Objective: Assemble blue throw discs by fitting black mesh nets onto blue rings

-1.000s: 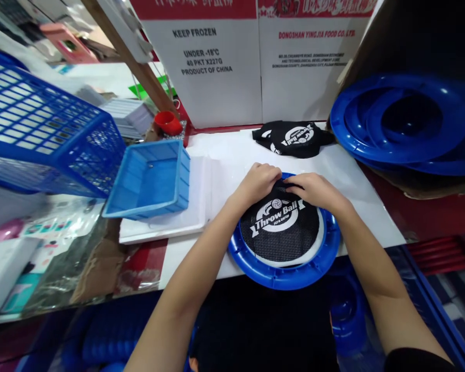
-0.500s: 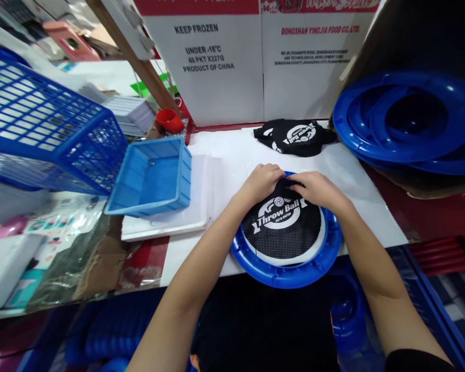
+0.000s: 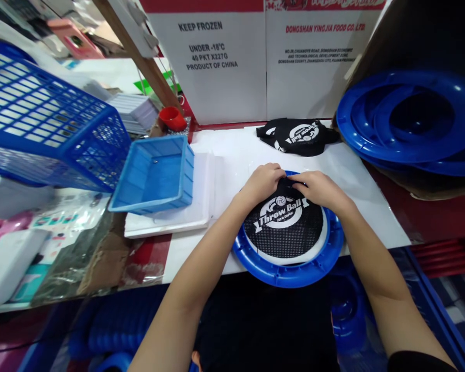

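Pressing down at the far edge of the black mesh cover (image 3: pixel 284 227), my left hand (image 3: pixel 262 182) and my right hand (image 3: pixel 318 189) sit almost knuckle to knuckle, fingers curled tight and pinching the fabric where it meets the rim. I read "Throw Ball" in white print on the cover. It lies stretched inside the blue plastic ring (image 3: pixel 290 271), which rests on the near edge of the white tabletop (image 3: pixel 232 150), partly overhanging it. Beyond my hands, a second black cover (image 3: pixel 298 137) lies crumpled near the cardboard box (image 3: pixel 232 62). A stack of blue rings (image 3: pixel 411 124) leans at the far right. To my left I see a small blue tray (image 3: pixel 155 175) and, beside it, a large blue basket (image 3: pixel 46 129).
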Available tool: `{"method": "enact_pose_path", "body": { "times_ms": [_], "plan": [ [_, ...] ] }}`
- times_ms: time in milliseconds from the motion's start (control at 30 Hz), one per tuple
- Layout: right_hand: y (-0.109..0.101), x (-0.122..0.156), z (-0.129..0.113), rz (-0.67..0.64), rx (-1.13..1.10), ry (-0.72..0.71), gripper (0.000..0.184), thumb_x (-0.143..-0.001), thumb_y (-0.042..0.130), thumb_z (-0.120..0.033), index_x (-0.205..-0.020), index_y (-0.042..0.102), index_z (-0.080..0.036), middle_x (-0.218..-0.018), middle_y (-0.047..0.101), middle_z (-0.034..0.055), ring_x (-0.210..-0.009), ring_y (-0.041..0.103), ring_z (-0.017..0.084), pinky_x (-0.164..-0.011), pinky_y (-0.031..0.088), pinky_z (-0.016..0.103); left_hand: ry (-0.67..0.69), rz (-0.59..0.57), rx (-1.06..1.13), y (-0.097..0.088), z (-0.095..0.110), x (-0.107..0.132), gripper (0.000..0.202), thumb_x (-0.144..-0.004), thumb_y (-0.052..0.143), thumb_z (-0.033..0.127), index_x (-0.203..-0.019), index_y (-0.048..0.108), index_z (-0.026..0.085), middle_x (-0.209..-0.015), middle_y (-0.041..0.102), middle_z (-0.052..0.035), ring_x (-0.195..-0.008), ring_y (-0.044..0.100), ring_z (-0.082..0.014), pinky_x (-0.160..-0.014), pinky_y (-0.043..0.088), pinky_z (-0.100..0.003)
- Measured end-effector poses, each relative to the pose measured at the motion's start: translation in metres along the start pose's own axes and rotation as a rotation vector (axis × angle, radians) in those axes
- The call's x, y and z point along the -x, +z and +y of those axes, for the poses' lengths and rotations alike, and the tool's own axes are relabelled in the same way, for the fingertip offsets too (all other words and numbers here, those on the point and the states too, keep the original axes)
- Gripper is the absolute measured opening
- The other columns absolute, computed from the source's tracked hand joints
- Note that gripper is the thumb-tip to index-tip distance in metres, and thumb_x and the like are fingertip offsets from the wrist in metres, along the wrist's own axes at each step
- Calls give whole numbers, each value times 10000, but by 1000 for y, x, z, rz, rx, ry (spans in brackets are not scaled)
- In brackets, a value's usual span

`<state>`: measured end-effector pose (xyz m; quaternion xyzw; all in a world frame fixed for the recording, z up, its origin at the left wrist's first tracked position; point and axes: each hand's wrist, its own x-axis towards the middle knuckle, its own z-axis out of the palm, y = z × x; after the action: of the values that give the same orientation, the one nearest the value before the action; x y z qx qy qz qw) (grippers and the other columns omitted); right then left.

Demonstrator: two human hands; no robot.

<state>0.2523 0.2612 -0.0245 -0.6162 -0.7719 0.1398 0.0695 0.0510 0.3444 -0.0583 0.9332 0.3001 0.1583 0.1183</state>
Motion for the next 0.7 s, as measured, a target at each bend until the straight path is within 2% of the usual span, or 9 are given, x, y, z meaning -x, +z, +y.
{"method": "enact_pose_path", "body": {
  "times_ms": [133, 333, 567, 700],
  "plan": [
    [-6, 4, -15, -33, 167, 50, 407, -1084, 473, -249, -1396, 731, -296, -1255, 792, 90, -1083, 726, 306, -813, 500, 357, -1, -19, -13, 0, 0, 0, 364, -982, 481, 63, -1116, 811, 138, -1108, 761, -153, -1056, 702, -291, -950, 563, -426],
    [-6, 10, -26, -56, 372, 83, 490, -1074, 385, -155, -1459, 675, -245, -1155, 785, 152, -932, 743, 292, -702, 446, 352, 0, 58, 91, 7, -5, 1, 343, -1021, 492, 96, -1126, 810, 168, -1127, 758, -124, -1081, 693, -262, -987, 560, -416],
    [3, 13, -29, -73, 454, 51, 548, -1029, 386, -100, -1535, 587, -153, -1051, 801, 181, -869, 760, 288, -707, 494, 358, 9, 57, 134, 7, -7, -5, 341, -987, 486, 85, -1047, 807, 180, -1102, 762, -115, -1057, 697, -261, -986, 570, -435],
    [4, 13, -32, -107, 452, 59, 575, -1026, 379, -80, -1578, 537, -111, -1105, 798, 198, -917, 768, 307, -726, 502, 371, -35, 12, 150, 3, -4, -8, 304, -964, 493, 87, -986, 785, 168, -1068, 752, -110, -1012, 694, -251, -957, 570, -412]
  ]
}}
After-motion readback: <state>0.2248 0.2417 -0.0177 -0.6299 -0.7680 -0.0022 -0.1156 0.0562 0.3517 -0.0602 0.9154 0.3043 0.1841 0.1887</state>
